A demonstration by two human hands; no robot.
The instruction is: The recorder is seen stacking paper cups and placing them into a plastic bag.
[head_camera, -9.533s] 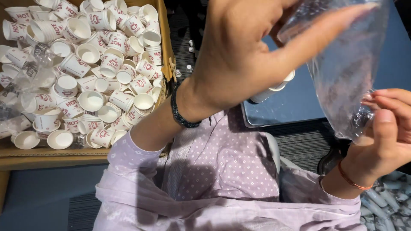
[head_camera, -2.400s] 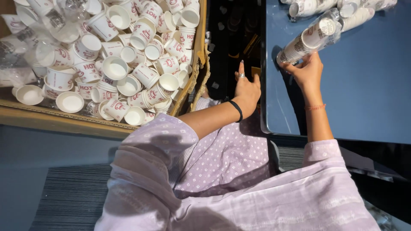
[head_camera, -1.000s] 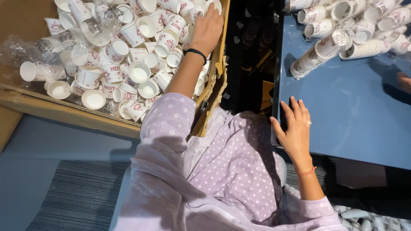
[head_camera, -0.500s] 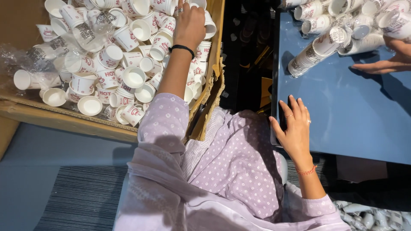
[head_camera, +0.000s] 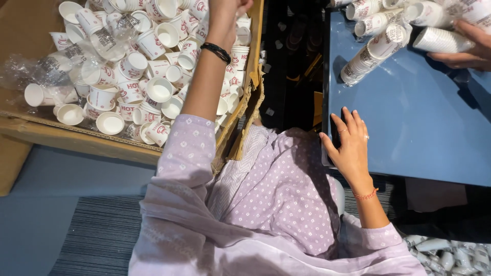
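The loose paper cups [head_camera: 153,76] lie heaped in the open cardboard box [head_camera: 76,140] to my left, small white ones with red print, some upright with their mouths showing, others tipped on their sides. My left hand [head_camera: 227,7] reaches far into the box over the heap near its right wall; it is cut off by the top edge of the view, so I cannot tell whether its fingers are closed on a cup or spread. A black band [head_camera: 216,51] sits around that wrist. Crumpled clear plastic wrap [head_camera: 66,64] lies among the cups at the left side of the box, and the torn cardboard flap [head_camera: 250,110] of the box hangs down beside my forearm.

My right hand [head_camera: 350,145] rests flat and wide, fingers spread, on the near left corner of the blue surface [head_camera: 419,133], holding nothing. A thin red thread [head_camera: 365,194] circles that wrist. Well apart from it, at the far side of the surface, stacks of nested cups [head_camera: 368,51] lie on their sides. Another person's hand [head_camera: 468,48] touches one of those stacks [head_camera: 440,41] at the top right. My lilac dotted top [head_camera: 276,194] fills the space below.
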